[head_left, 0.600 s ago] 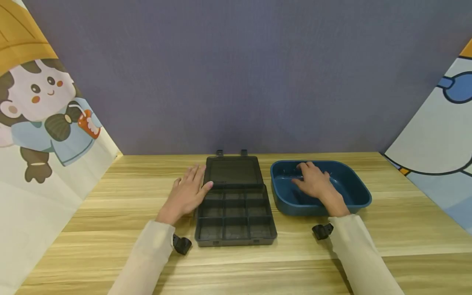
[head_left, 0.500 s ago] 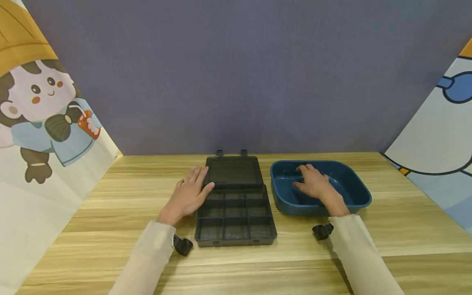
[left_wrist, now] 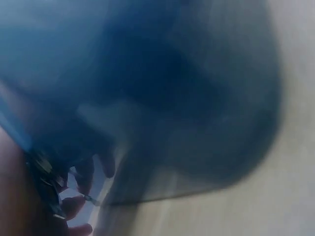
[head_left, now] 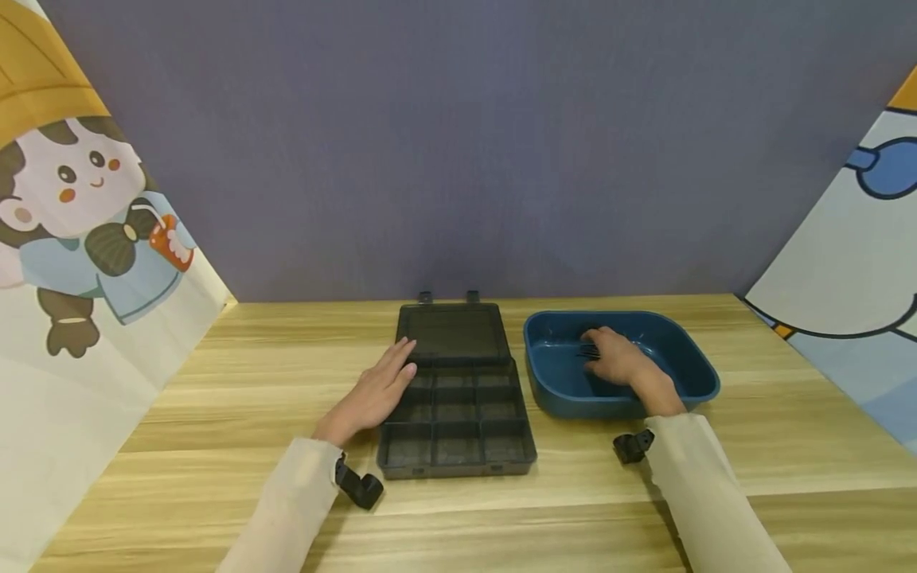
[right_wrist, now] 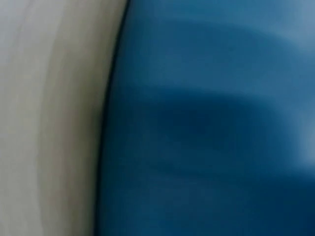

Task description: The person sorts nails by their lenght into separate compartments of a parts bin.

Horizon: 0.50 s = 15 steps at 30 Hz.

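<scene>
A dark translucent divided storage box [head_left: 458, 471] lies on the table, its lid [head_left: 453, 330] swung back flat. My left hand [head_left: 365, 398] rests along the box's left side with straight fingers, its fingertips over the lid's near edge. To the right stands a dark blue plastic basin [head_left: 595, 408]. My right hand [head_left: 619, 362] reaches down inside it, thumb and fingers curled around thin dark pieces [head_left: 589, 351], too small to identify. In the left wrist view, fingers [left_wrist: 84, 177] and thin shiny bits show behind a blurred bluish shape. The right wrist view holds only blurred basin wall [right_wrist: 197, 123] and table.
The wood-grain table [head_left: 458, 525] meets a grey-purple partition [head_left: 458, 159] behind the box and basin. Cartoon-printed panels [head_left: 115, 270] stand at both sides. Each wrist carries a small black camera [head_left: 630, 447].
My left hand has slid slightly right, its fingers further over the box. My right hand has shifted a little nearer and right in the basin, with its fingers drawn closer together; thin dark pieces now show there.
</scene>
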Motion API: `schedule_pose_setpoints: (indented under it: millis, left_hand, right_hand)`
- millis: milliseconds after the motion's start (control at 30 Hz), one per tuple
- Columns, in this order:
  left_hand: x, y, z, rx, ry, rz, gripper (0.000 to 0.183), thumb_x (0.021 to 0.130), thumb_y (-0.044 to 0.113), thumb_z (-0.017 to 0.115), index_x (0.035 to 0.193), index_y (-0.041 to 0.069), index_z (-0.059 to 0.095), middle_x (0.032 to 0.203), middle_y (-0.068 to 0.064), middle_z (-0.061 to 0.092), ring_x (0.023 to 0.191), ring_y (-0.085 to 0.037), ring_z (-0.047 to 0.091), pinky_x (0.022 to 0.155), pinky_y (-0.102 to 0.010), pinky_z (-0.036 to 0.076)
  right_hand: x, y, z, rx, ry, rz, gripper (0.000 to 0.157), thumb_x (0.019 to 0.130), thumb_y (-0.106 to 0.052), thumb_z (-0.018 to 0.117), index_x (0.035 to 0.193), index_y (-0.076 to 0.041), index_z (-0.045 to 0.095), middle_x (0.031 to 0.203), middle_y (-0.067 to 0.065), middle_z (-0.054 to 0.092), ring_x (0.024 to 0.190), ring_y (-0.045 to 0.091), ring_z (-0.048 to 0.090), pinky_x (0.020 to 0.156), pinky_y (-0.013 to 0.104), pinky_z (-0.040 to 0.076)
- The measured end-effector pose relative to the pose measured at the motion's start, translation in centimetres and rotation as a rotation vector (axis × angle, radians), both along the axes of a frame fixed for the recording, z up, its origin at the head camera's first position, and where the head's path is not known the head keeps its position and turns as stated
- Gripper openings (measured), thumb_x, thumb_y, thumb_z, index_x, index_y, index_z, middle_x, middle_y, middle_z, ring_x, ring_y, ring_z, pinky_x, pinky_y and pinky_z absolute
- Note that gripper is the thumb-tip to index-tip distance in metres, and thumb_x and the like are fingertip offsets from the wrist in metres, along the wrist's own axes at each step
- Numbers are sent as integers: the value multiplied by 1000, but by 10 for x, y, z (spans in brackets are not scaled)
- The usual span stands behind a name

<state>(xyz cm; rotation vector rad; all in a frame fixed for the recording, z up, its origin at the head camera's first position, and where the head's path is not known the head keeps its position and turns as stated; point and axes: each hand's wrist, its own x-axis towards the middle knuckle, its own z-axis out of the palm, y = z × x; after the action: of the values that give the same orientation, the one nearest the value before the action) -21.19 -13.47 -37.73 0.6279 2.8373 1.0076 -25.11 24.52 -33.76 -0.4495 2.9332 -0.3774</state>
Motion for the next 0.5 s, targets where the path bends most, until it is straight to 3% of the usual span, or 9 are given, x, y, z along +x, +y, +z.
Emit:
schedule_pose_setpoints:
  millis: [500]
  left_hand:
    - [-2, 1, -2, -4, 20, 16, 55, 105, 38, 22, 152, 8, 21, 158, -16, 19, 146, -37, 12, 109, -68, 13]
  right_hand:
    - [-7, 6, -3, 43, 22, 60, 34, 87, -4, 62, 117, 11, 57, 116, 30, 55, 106, 45, 55, 88, 53, 47]
